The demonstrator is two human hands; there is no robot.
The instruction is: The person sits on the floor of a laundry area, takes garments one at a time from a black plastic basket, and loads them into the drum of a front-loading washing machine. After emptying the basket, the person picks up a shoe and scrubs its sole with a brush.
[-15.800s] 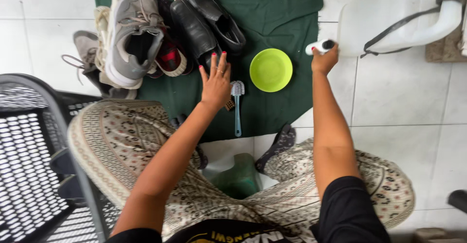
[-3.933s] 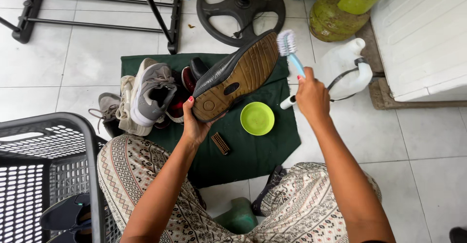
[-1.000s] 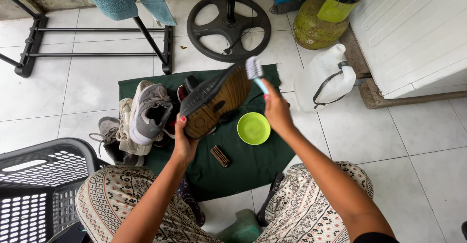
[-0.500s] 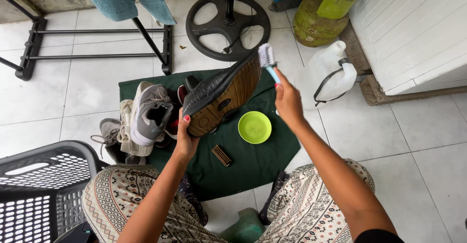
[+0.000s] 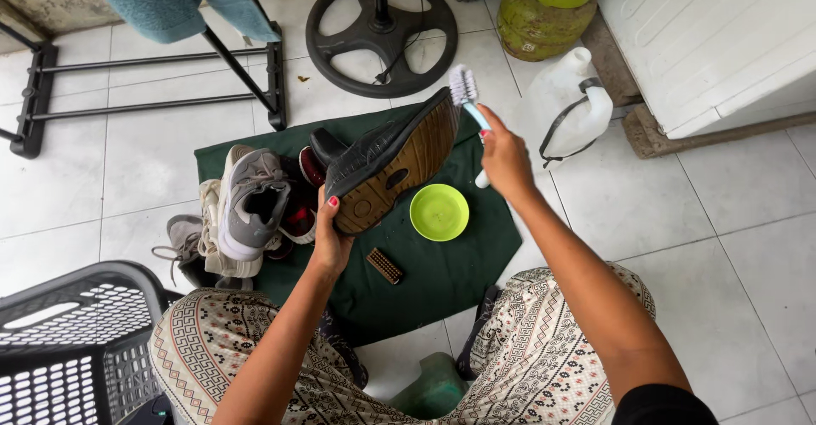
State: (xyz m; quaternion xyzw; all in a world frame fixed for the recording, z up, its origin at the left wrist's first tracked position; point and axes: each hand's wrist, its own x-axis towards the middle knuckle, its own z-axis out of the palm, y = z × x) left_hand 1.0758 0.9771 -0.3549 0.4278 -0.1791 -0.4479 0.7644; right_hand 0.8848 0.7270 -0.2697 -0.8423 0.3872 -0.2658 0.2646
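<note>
**Black shoe held sole-up, brush at its toe**

White floor tiles (image 5: 697,221) all round; a dark green cloth (image 5: 442,280) is spread on them, centre.

Left hand (image 5: 330,240): fingers curled tight around the heel end of one black shoe (image 5: 387,166), held above the cloth, tan sole facing the camera, toe pointing far-right.

Right hand (image 5: 505,155): fingers closed around the handle of one brush (image 5: 469,100), pale blue handle, white bristles. Bristle head sits at the toe edge of the sole, touching or just beside it; cannot tell which.

On the cloth:
- one lime-green round dish (image 5: 439,212), right of the shoe's heel
- one small brown brush (image 5: 384,265), near side, just right of the left hand
- a heap of shoes (image 5: 246,212) at the left edge, grey sneaker on top; count unclear, they overlap.

Containers: one translucent white jug (image 5: 568,106) with a black strap, right of the cloth; one green gas cylinder (image 5: 535,17), far right. No readable labels.

Also: one black round stand base (image 5: 382,30), far; one black plastic basket (image 5: 76,340), near left.
</note>
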